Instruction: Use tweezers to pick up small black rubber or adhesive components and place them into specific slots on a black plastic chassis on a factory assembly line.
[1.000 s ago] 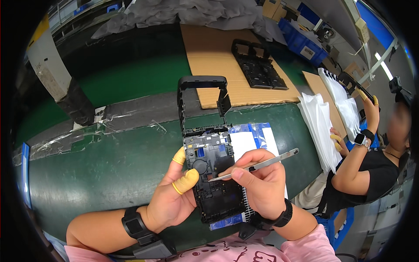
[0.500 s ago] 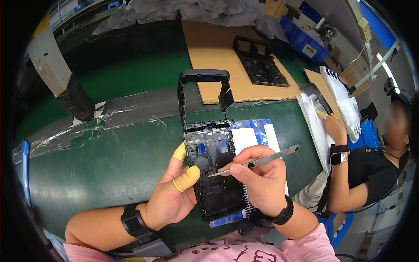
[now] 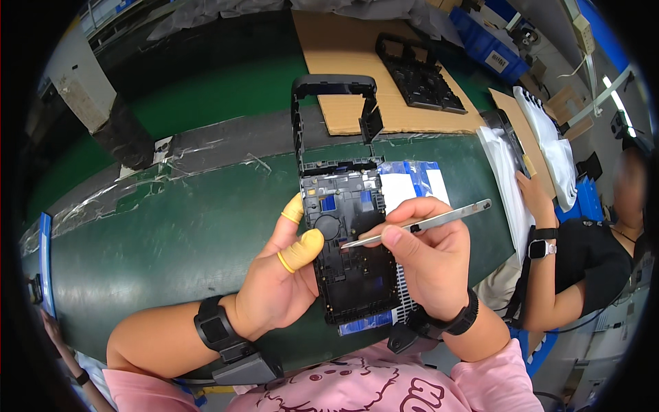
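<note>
A black plastic housing [image 3: 353,278] with an open frame at its far end is held tilted up before me. My left hand [image 3: 278,281], with yellow finger cots on thumb and index finger, grips its left edge. In my right hand [image 3: 432,257] are metal tweezers [image 3: 446,215], pinched between thumb and fingers. Their tips rest at the housing's inner face, just below a round black disc [image 3: 327,227]. Something small and reddish shows at the tips; what it is, I cannot make out.
Behind the housing lies a blue and white sheet [image 3: 401,189] on the green table [image 3: 158,233]. Farther back, a similar black housing [image 3: 422,79] sits on cardboard [image 3: 336,62]. At right, a co-worker's hand [image 3: 535,196] touches white wrapping [image 3: 504,168]. A pillar [image 3: 86,89] stands at left.
The view has shifted, so the table and cardboard appear higher. Both my hands keep their hold, and the tweezer tips stay by the same spot. Another person's arm has appeared at the far left.
</note>
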Available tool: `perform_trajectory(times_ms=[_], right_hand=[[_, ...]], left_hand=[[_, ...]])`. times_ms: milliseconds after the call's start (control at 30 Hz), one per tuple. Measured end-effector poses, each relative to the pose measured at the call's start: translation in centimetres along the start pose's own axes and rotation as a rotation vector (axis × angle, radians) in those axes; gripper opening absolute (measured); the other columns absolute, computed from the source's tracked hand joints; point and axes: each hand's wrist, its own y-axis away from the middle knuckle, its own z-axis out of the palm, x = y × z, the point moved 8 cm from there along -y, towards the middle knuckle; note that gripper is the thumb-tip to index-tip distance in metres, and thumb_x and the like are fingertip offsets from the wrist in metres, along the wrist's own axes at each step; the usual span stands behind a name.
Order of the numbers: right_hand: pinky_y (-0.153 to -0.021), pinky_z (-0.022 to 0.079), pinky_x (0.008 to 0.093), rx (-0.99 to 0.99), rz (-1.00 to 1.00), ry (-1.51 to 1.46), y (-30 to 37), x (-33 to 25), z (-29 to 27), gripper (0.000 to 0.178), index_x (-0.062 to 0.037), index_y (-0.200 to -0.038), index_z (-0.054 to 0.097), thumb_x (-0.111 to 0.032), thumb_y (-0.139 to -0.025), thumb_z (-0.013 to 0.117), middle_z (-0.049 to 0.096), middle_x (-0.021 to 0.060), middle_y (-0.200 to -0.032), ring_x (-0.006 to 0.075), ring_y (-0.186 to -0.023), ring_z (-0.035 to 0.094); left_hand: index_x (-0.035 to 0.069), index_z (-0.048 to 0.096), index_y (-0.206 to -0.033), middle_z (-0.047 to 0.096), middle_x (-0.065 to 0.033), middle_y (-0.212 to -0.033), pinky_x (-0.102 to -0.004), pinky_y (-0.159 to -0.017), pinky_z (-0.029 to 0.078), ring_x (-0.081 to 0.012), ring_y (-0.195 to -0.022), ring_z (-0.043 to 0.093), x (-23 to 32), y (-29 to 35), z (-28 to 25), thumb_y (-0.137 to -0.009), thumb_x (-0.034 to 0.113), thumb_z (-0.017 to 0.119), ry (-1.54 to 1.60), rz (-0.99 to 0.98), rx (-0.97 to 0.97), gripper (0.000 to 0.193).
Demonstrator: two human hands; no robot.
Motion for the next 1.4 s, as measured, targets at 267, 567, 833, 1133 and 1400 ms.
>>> perform_trajectory(times_ms=[267, 567, 833, 1133, 1400], right_hand=[[-0.048, 0.037, 0.0162, 0.085, -0.072, -0.099, 0.9, -1.5, -2.0, 0.016, 0.0004, -0.09, 0.048, 0.0, -0.076, 0.056, 0.06, 0.0146, -0.078, 0.0068, -0.057, 0.05], [-0.044, 0.032, 0.0165, 0.394, -0.248, -0.133, 6.0, -2.3, -11.2, 0.012, -0.001, -0.088, 0.047, -0.003, -0.078, 0.053, 0.059, 0.0181, -0.079, 0.007, -0.048, 0.04], [-0.065, 0.041, 0.0262, 0.309, -0.42, 0.076, 9.3, -5.4, -12.0, 0.018, 0.0048, -0.088, 0.052, -0.011, -0.081, 0.049, 0.056, 0.0223, -0.088, 0.0177, -0.072, 0.052], [-0.054, 0.044, 0.0335, -0.107, -0.487, -0.061, 9.7, -7.8, -6.7, 0.037, 0.0105, -0.079, 0.056, -0.025, -0.086, 0.046, 0.056, 0.0162, -0.058, 0.0224, -0.051, 0.054], [-0.034, 0.033, 0.0339, -0.888, -0.51, -0.561, 15.0, -14.2, -5.3, 0.029, 0.0153, -0.101, 0.048, -0.002, -0.078, 0.055, 0.052, 0.02, -0.057, 0.0225, -0.038, 0.042]], left_hand=[[0.015, 0.019, -0.128, 0.039, -0.0089, -0.12, -0.0385, -0.085, 0.042, -0.0221, -0.103, 0.047, -0.2, -0.1, 0.2, -0.082, 0.014, 0.041, 0.052, -0.033, -0.018, 0.051], [0.013, 0.028, -0.123, 0.046, -0.0085, -0.112, -0.0366, -0.083, 0.043, -0.0197, -0.097, 0.049, 0.3, -0.4, -0.2, -0.076, 0.004, 0.046, 0.002, 0.025, 0.029, 0.051], [0.003, 0.033, -0.116, 0.052, -0.0104, -0.104, -0.0323, -0.08, 0.045, -0.019, -0.094, 0.053, 2.3, -2.3, -1.1, -0.071, -0.011, 0.048, -0.271, 0.093, 0.169, 0.049], [0.004, 0.009, -0.129, 0.044, -0.0125, -0.117, -0.0396, -0.089, 0.033, -0.0239, -0.106, 0.044, 20.4, -9.7, -7.7, -0.084, 0.018, 0.045, -0.734, 0.538, 0.544, 0.059], [0.002, 0.012, -0.13, 0.036, -0.025, -0.121, -0.0411, -0.088, 0.036, -0.0338, -0.104, 0.047, 15.9, 7.1, 9.9, -0.083, 0.025, 0.047, -0.801, 0.748, -0.152, 0.063]])
